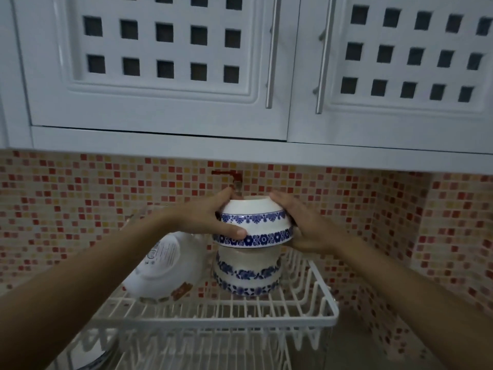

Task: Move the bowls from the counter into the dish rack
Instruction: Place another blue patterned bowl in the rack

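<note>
I hold an upside-down white bowl with blue floral bands [256, 225] between both hands. My left hand [213, 217] grips its left side, thumb across the blue band, and my right hand [298, 222] cups its right side. The bowl hangs just above a stack of matching upside-down blue-patterned bowls [246, 273] standing at the back of the white wire dish rack [320, 313]. Whether the held bowl touches the stack I cannot tell.
A larger white bowl [162, 265] leans tilted in the rack, left of the stack. A red tap [232, 177] juts from the mosaic tile wall just behind the held bowl. White cabinets [160, 76] hang overhead. A lower rack tier [186, 351] shows below.
</note>
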Demonstrator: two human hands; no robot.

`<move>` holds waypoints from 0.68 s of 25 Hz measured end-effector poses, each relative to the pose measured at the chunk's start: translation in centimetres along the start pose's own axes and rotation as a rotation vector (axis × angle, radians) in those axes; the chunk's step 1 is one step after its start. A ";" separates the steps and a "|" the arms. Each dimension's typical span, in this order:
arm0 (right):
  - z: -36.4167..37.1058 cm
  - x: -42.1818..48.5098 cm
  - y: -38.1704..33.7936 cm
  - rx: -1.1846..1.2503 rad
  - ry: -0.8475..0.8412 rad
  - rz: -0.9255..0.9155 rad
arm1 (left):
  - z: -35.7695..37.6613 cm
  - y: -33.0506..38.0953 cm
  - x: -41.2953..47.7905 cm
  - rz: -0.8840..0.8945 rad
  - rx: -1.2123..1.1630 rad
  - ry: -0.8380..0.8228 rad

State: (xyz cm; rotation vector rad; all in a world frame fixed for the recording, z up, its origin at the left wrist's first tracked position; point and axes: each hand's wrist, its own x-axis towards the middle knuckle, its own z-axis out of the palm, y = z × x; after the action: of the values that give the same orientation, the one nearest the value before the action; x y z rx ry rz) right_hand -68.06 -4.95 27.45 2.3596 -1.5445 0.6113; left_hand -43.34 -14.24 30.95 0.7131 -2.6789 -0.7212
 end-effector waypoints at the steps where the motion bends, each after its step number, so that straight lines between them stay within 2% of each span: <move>1: -0.1 -0.1 0.3 0.019 -0.104 0.032 | 0.3 -0.2 0.4 -0.007 0.036 0.005; 3: 0.1 -0.3 0.6 0.025 -0.205 0.069 | 0.7 -0.3 1.1 -0.008 0.083 0.002; 7: 1.0 -0.1 1.1 0.123 -0.207 0.088 | 1.6 -0.7 2.3 -0.045 0.134 -0.034; 17: 1.5 0.1 0.5 0.092 -0.423 0.195 | 2.9 -0.4 4.1 -0.234 0.365 -0.195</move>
State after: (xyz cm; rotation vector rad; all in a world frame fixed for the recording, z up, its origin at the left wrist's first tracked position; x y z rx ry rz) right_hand -68.15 -5.91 26.15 2.5446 -1.9773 0.2291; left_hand -47.73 -15.53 28.86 1.1132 -2.9764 -0.3670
